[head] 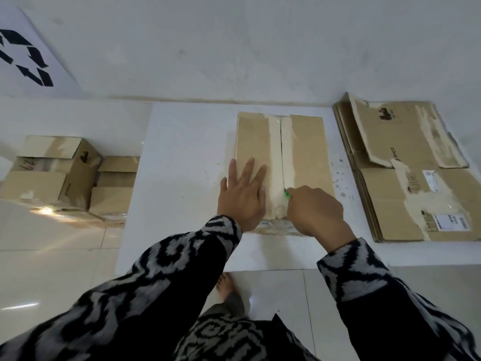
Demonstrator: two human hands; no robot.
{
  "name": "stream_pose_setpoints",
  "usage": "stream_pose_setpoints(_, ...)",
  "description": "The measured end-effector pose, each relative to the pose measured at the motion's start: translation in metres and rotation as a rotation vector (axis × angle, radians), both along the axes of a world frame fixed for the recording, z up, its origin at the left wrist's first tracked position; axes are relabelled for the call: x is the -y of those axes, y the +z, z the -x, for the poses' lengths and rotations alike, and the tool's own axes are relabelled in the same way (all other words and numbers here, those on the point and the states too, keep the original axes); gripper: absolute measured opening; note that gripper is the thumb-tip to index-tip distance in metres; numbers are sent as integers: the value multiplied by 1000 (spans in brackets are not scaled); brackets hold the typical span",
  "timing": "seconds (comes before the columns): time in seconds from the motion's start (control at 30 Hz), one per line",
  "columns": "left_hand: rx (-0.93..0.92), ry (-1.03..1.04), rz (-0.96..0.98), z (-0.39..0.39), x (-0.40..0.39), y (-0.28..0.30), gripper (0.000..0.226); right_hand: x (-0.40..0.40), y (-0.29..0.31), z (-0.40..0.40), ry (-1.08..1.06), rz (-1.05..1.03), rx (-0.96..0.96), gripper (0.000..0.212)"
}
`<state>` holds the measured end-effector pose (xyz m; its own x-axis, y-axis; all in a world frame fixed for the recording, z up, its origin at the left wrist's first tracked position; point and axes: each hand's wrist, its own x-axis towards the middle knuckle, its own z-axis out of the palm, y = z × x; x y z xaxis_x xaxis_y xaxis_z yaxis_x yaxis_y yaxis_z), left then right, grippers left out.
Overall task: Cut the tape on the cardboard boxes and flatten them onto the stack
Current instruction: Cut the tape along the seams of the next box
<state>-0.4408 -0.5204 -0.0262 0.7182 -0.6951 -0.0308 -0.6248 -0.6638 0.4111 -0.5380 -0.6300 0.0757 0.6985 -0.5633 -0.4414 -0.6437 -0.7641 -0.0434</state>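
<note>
A plain indoor sorting corner for waste cardboard: glossy tiled floor [65, 256], bare white wall [234, 48], a recycling sign [24, 57] on it, sealed boxes [65, 175] piled left, a flattened stack [416, 173] right.

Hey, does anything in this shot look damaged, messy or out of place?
Yes. The top sheet of the flattened stack on the right has torn, ragged paper and peeling tape. Small pale scraps lie scattered on the white board between it and the box being cut.
</note>
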Motion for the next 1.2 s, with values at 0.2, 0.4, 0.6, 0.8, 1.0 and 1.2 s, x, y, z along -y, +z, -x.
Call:
stream_pose_setpoints(0.2, -12, 21, -29, 1, 1, 1, 55, -7, -3, 6, 0, -20, 11, 46)
stream_pose_setpoints(0.4, -4, 39, -48, 3, 1, 2, 56, -12, -3, 11, -16, -52, 34, 44)
stream_pose_setpoints(0.6, -18, 52, -34, 3, 2, 2, 56, -16, 2, 14, -18, -63, 28, 44)
stream_pose_setpoints(0.8, -3, 65, 7, 7, -2, 1, 56, -18, 16, 23, 36, -49, 31, 40)
stream_pose_setpoints(1.0, -9, 74, 2, 8, -1, 2, 55, -20, 18, 25, 42, -46, 28, 38)
stream_pose_setpoints(1.2, -21, 75, -6, 6, 2, 1, 56, -21, 15, 30, 40, -46, 42, 36)
